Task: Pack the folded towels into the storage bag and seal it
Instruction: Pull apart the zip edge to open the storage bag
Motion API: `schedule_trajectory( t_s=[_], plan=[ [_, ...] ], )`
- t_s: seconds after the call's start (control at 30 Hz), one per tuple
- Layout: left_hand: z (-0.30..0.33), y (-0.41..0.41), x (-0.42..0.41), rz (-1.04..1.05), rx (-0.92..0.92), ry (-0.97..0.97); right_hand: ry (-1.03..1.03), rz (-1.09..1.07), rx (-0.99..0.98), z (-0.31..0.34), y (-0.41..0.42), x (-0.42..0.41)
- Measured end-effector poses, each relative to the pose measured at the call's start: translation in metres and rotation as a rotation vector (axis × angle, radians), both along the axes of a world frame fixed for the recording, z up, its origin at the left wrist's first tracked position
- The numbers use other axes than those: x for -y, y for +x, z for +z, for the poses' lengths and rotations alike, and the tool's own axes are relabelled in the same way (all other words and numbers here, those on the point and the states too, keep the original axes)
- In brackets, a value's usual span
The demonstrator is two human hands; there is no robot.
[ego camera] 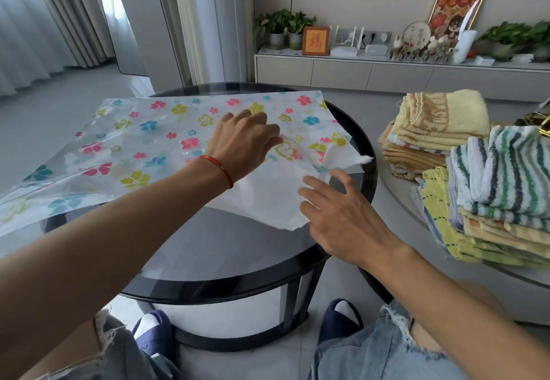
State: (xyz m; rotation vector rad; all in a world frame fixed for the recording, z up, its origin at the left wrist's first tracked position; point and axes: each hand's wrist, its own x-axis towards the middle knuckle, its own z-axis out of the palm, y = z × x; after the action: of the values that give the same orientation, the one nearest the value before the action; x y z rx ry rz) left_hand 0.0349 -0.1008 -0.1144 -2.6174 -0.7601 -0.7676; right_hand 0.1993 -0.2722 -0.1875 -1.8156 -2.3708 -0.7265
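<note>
A living room with pale curtains, a low media cabinet along the far wall and a grey tiled floor surrounds a round dark glass bench (226, 245). The storage bag (143, 144), clear plastic printed with coloured flowers, lies flat across the bench with its long axis running from the lower left to the upper right; its left end hangs past the rim and is cut off by the picture's edge. Its right end, a plain whitish flap, lifts and crumples near the bench's right rim.

The left hand (241, 147) reaches over the bag, fingers curled down onto the film; whether they pinch it is hard to make out. The right hand (342, 216) hovers at the white flap with fingers spread and relaxed, gripping nothing. The two hands are apart.

The folded towels (464, 171), yellow, orange and striped, sit in stacks on a second surface to the right, well apart from the bag, partly cropped.
</note>
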Motion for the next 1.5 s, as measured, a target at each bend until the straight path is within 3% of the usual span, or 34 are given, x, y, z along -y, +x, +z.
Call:
schedule_trajectory(
  t_s=[0.23, 0.47, 0.6, 0.67, 0.8, 0.93, 1.03, 1.1, 1.2, 1.27, 1.33, 1.5],
  plan=[
    [0.001, -0.001, 0.000, 0.096, 0.060, -0.022, -0.035, -0.213, -0.031, -0.010, -0.006, 0.005],
    [0.012, 0.002, -0.005, 0.149, 0.145, -0.093, -0.104, -0.350, -0.234, -0.015, -0.018, 0.016],
    [0.007, 0.002, -0.001, 0.018, 0.060, -0.225, -0.195, -0.452, -0.347, -0.011, -0.021, 0.020],
    [0.000, 0.000, 0.009, -0.079, 0.085, -0.294, -0.107, -0.432, -0.323, -0.004, -0.031, 0.019],
    [-0.015, -0.017, 0.029, -0.160, 0.115, -0.459, 0.335, -0.248, -0.442, 0.013, -0.061, 0.002],
    [-0.038, -0.043, 0.045, -0.112, 0.135, -0.464, 0.254, -0.333, -0.363, 0.023, -0.062, -0.033],
    [-0.060, -0.081, 0.049, 0.089, 0.044, -0.390, 0.186, -0.354, -0.339, 0.020, -0.045, -0.044],
    [-0.066, -0.107, 0.046, 0.176, 0.042, -0.385, 0.246, -0.369, -0.360, 0.016, -0.042, -0.041],
    [-0.065, -0.121, 0.039, 0.188, 0.124, -0.502, 0.385, -0.153, -0.378, -0.001, -0.082, -0.026],
    [-0.064, -0.119, 0.033, 0.200, 0.150, -0.557, 0.229, -0.010, -0.448, -0.018, -0.119, -0.022],
    [-0.065, -0.115, 0.031, 0.190, 0.153, -0.554, 0.033, -0.016, -0.501, -0.035, -0.141, -0.026],
    [-0.046, -0.117, 0.019, 0.177, 0.143, -0.436, -0.117, -0.032, -0.512, -0.050, -0.145, -0.026]
  ],
)
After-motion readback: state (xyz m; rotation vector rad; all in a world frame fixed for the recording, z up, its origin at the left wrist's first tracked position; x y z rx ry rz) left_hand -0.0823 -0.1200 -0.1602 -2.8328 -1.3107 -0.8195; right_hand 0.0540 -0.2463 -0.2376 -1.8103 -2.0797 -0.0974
